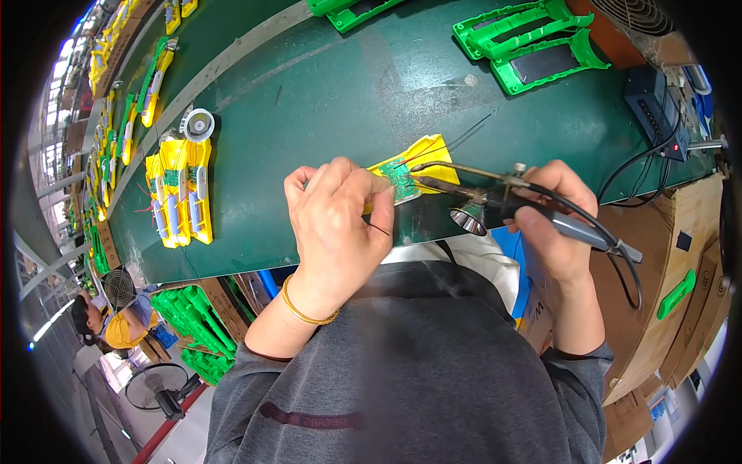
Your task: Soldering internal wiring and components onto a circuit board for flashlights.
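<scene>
1 slip of soldering iron [501,204] could scorch circuit board [399,181]: right hand [558,228] curled round handle [581,230], left hand [336,220] pinching yellow holder [439,153].

Bright, even light leaves pale glare on the green tabletop [402,81]. Fisheye distortion bends the black-cornered edges; a blurry band crosses the grey shirt [402,371].

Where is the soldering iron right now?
In the head view, right of centre: the right hand holds the soldering iron, its tip by the green circuit board.
</scene>
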Demonstrator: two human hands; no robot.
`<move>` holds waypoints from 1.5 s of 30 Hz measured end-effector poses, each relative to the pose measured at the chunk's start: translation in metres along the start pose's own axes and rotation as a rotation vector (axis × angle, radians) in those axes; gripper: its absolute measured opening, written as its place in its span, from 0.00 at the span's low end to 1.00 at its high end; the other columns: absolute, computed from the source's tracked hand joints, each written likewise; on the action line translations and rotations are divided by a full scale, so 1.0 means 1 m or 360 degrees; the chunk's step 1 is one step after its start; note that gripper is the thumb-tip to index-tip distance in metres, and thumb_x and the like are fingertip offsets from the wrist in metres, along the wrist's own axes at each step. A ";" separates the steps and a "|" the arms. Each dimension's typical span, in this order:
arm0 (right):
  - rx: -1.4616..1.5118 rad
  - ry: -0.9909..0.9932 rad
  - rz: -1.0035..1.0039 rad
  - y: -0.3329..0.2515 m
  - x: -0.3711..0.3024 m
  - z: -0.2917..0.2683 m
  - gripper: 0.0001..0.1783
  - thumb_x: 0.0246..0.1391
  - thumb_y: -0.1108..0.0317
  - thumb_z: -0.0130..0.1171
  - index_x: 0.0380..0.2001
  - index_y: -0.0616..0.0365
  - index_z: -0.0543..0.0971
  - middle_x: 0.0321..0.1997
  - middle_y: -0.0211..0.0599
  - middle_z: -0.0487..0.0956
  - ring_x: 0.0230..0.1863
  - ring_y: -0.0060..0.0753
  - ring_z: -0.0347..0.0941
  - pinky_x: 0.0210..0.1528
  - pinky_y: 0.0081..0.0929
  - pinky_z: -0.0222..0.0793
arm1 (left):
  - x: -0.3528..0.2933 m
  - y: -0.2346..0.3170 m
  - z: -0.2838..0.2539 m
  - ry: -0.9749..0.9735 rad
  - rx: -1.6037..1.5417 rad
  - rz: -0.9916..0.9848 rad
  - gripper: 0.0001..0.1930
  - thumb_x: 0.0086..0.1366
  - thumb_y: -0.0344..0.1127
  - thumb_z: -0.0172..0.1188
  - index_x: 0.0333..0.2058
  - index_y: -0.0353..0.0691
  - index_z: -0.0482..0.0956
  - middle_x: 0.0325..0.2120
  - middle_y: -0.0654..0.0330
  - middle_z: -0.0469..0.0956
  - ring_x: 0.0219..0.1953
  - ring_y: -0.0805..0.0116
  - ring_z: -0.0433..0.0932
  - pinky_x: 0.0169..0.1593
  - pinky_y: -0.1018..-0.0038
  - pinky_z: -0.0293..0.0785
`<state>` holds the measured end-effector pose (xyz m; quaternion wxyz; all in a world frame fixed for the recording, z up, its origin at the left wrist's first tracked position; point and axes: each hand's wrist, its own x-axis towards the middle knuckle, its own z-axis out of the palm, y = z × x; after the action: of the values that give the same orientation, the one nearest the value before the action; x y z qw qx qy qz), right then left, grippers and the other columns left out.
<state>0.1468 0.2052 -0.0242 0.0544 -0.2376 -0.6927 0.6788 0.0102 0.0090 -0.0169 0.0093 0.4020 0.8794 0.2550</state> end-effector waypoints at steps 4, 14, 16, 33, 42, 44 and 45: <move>0.0600 0.0127 -0.0166 0.002 0.001 0.005 0.09 0.44 0.75 0.60 0.28 0.62 0.71 0.24 0.33 0.76 0.24 0.19 0.73 0.28 0.16 0.68 | 0.001 0.001 -0.001 -0.0020 0.0020 -0.0010 0.05 0.49 0.27 0.63 0.22 0.40 0.75 0.17 0.64 0.66 0.21 0.68 0.67 0.39 0.70 0.58; 0.1161 0.0257 -0.0227 -0.009 0.025 0.061 0.08 0.59 0.68 0.47 0.37 0.62 0.70 0.33 0.36 0.75 0.35 0.23 0.74 0.47 0.41 0.77 | 0.006 0.007 -0.003 -0.0076 0.0120 -0.0077 0.06 0.47 0.27 0.62 0.20 0.41 0.73 0.19 0.61 0.68 0.25 0.60 0.70 0.40 0.65 0.60; 0.1182 0.0247 -0.0228 -0.010 0.024 0.064 0.08 0.59 0.68 0.47 0.37 0.61 0.70 0.33 0.36 0.75 0.35 0.23 0.74 0.47 0.41 0.77 | 0.007 0.010 -0.005 -0.0106 0.0136 -0.0097 0.05 0.48 0.27 0.63 0.21 0.41 0.74 0.19 0.63 0.67 0.24 0.63 0.69 0.40 0.68 0.60; 0.1287 0.0290 -0.0322 -0.004 0.013 0.040 0.08 0.59 0.70 0.50 0.38 0.63 0.68 0.33 0.35 0.74 0.35 0.27 0.76 0.46 0.36 0.75 | -0.014 -0.008 -0.059 -0.0356 -0.0369 -0.0414 0.09 0.48 0.26 0.68 0.29 0.37 0.78 0.26 0.60 0.76 0.23 0.72 0.71 0.28 0.79 0.67; 0.1184 0.0320 -0.0288 -0.002 0.009 0.036 0.09 0.57 0.69 0.51 0.38 0.63 0.69 0.34 0.35 0.73 0.35 0.29 0.75 0.45 0.35 0.75 | -0.010 -0.011 -0.025 -0.0336 -0.0768 -0.0238 0.07 0.50 0.22 0.64 0.30 0.35 0.79 0.30 0.58 0.79 0.27 0.68 0.79 0.30 0.74 0.73; 0.1172 0.0331 -0.0295 0.001 0.008 0.034 0.09 0.57 0.69 0.51 0.38 0.63 0.69 0.33 0.35 0.73 0.36 0.29 0.75 0.45 0.36 0.75 | -0.007 -0.001 -0.018 -0.0143 -0.0441 -0.0029 0.07 0.50 0.23 0.63 0.30 0.38 0.79 0.27 0.58 0.76 0.25 0.62 0.77 0.28 0.73 0.73; 0.1165 0.0339 -0.0301 0.001 0.008 0.034 0.09 0.57 0.70 0.51 0.38 0.63 0.69 0.33 0.35 0.73 0.36 0.29 0.75 0.45 0.36 0.75 | -0.007 0.000 -0.016 -0.0141 -0.0443 -0.0030 0.07 0.50 0.23 0.63 0.30 0.38 0.79 0.27 0.58 0.76 0.25 0.62 0.77 0.28 0.73 0.73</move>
<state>0.1271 0.1776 -0.0298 0.2693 -0.2067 -0.4141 0.8445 0.0112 -0.0029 -0.0044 0.1062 0.3994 0.8380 0.3563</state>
